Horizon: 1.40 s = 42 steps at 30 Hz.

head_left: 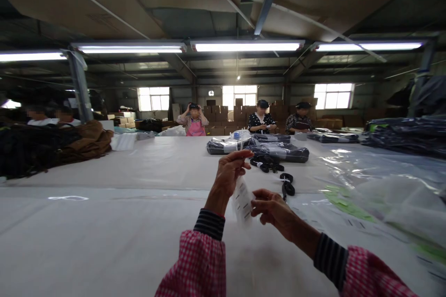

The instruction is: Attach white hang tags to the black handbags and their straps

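A white printed slip (243,202), slightly blurred, hangs between my hands above the white table. Dark bars of print run across it. My right hand (273,211) pinches its right edge with thumb and fingers. Higher up, my left hand (229,174) is closed in a pinch above the slip; what sits between its fingertips is too small to make out. Just beyond my hands lie coiled black straps (287,184), and behind them clear-bagged dark folded goods (278,152).
Brown and black cloth (92,141) is heaped at the left. Clear plastic sheeting (393,199) spreads over the right side, with green pieces (343,202) beneath. Bagged dark goods (414,137) pile at the far right. Several people stand beyond the table (104,236).
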Motion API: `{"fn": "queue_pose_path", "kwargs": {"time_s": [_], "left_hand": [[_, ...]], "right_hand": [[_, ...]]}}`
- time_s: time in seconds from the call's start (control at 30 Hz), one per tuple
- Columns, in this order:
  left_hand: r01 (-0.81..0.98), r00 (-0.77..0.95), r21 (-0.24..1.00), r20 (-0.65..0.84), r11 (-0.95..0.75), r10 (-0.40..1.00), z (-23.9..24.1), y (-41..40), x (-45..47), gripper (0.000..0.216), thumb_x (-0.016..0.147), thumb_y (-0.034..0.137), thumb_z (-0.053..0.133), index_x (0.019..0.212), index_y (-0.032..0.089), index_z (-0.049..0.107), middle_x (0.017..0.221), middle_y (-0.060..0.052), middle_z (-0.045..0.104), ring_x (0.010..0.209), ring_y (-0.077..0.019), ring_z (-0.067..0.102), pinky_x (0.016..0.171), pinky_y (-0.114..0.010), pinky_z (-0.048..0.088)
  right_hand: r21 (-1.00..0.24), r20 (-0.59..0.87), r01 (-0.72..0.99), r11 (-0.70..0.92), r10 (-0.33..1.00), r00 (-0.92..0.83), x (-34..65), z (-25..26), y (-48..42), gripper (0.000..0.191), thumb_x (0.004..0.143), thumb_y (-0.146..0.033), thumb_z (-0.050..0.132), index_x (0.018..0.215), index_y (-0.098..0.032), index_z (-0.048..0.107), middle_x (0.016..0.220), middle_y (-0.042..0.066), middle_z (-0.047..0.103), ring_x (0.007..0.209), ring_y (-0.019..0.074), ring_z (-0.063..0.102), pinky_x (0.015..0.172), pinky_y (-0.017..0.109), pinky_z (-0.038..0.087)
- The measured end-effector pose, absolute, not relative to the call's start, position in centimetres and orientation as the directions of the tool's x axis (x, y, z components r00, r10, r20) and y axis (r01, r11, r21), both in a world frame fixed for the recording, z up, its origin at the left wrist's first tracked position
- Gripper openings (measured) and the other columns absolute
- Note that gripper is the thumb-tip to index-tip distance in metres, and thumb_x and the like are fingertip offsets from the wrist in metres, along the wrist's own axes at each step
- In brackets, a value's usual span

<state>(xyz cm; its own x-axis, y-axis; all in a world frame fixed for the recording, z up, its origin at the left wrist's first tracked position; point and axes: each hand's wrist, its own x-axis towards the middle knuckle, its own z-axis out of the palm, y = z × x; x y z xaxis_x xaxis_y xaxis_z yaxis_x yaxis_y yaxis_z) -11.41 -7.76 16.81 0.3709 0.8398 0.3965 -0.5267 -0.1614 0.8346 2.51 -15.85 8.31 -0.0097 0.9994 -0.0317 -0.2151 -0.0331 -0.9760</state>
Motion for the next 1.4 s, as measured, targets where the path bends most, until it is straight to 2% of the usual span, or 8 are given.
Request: {"fn": "queue_pose_path", "kwargs": {"time_s": [0.1,0.27,0.4,0.57,0.73,1.03,1.27,1.4], "left_hand": [[-0.499,0.366,0.841,0.424,-0.210,0.828,16.8,-7.8,-11.3,0.027,0.060,0.015,0.067,0.083,0.015,0.081,0.087,-0.011,0.075,0.055,-0.0066,0.046,0.047,-0.023,0.019],[-0.441,0.380,0.869,0.407,-0.225,0.831,16.7,-8.1,-11.1,0.017,0.056,0.015,0.063,0.066,0.017,0.077,0.094,-0.011,0.076,0.055,-0.0076,0.043,0.051,-0.025,0.020],[-0.423,0.418,0.869,0.438,-0.257,0.796,16.7,-8.1,-11.3,0.015,0.057,0.014,0.059,0.061,0.016,0.073,0.092,-0.009,0.075,0.056,-0.0082,0.043,0.054,-0.026,0.021],[-0.406,0.432,0.879,0.425,-0.249,0.795,16.8,-8.0,-11.3,0.014,0.058,0.015,0.059,0.061,0.015,0.073,0.084,-0.009,0.073,0.057,-0.0088,0.041,0.056,-0.027,0.018],[-0.403,0.491,0.880,0.441,-0.252,0.752,16.4,-8.0,-10.9,0.015,0.059,0.015,0.059,0.061,0.014,0.073,0.063,-0.005,0.061,0.053,-0.0086,0.034,0.056,-0.028,0.015],[-0.376,0.463,0.895,0.405,-0.239,0.788,17.1,-8.2,-11.5,0.020,0.068,0.027,0.071,0.080,0.013,0.078,0.073,-0.007,0.065,0.058,-0.0085,0.040,0.055,-0.025,0.018],[-0.325,0.442,0.896,0.426,-0.302,0.789,17.9,-7.9,-11.6,0.034,0.076,0.043,0.072,0.066,0.011,0.074,0.064,-0.007,0.064,0.050,-0.0062,0.034,0.051,-0.026,0.016],[-0.194,0.399,0.917,0.399,-0.349,0.826,18.7,-7.9,-12.1,0.034,0.078,0.043,0.068,0.065,0.012,0.073,0.058,-0.004,0.061,0.047,-0.0061,0.030,0.050,-0.026,0.017]], "right_hand": [[-0.998,-0.012,-0.066,-0.014,0.999,-0.037,2.7,8.6,-15.8,0.029,0.065,-0.030,0.076,0.087,-0.016,0.066,0.081,0.006,0.071,0.070,0.0180,0.066,0.048,0.023,0.039],[-0.986,0.118,0.132,0.101,0.984,0.133,3.8,11.4,-14.5,0.031,0.070,-0.039,0.075,0.089,-0.016,0.071,0.070,0.003,0.063,0.061,0.0145,0.055,0.045,0.023,0.033],[-0.966,0.256,0.080,0.247,0.957,0.139,4.9,15.5,-12.7,0.036,0.073,-0.049,0.075,0.095,-0.020,0.075,0.091,0.005,0.067,0.075,0.0148,0.053,0.052,0.022,0.037],[-0.964,0.257,0.068,0.256,0.966,0.004,5.4,18.6,-11.4,0.042,0.075,-0.054,0.077,0.103,-0.023,0.076,0.100,0.005,0.069,0.090,0.0173,0.057,0.066,0.025,0.043],[-0.954,0.286,0.058,0.293,0.952,-0.113,4.0,18.5,-11.1,0.044,0.077,-0.061,0.075,0.094,-0.020,0.075,0.079,-0.001,0.064,0.072,0.0118,0.053,0.067,0.025,0.041],[-0.939,0.336,-0.039,0.341,0.938,0.089,3.2,19.6,-9.6,0.040,0.065,-0.054,0.084,0.077,-0.017,0.074,0.077,0.001,0.069,0.068,0.0125,0.055,0.067,0.028,0.043],[-0.920,0.387,0.036,0.391,0.888,0.247,3.0,22.4,-9.6,0.033,0.069,-0.048,0.081,0.079,-0.018,0.074,0.092,0.003,0.075,0.078,0.0141,0.057,0.067,0.028,0.039],[-0.913,0.404,0.024,0.407,0.897,0.180,3.2,22.6,-9.6,0.037,0.072,-0.052,0.079,0.086,-0.018,0.073,0.097,0.004,0.074,0.077,0.0129,0.058,0.064,0.025,0.041]]}}
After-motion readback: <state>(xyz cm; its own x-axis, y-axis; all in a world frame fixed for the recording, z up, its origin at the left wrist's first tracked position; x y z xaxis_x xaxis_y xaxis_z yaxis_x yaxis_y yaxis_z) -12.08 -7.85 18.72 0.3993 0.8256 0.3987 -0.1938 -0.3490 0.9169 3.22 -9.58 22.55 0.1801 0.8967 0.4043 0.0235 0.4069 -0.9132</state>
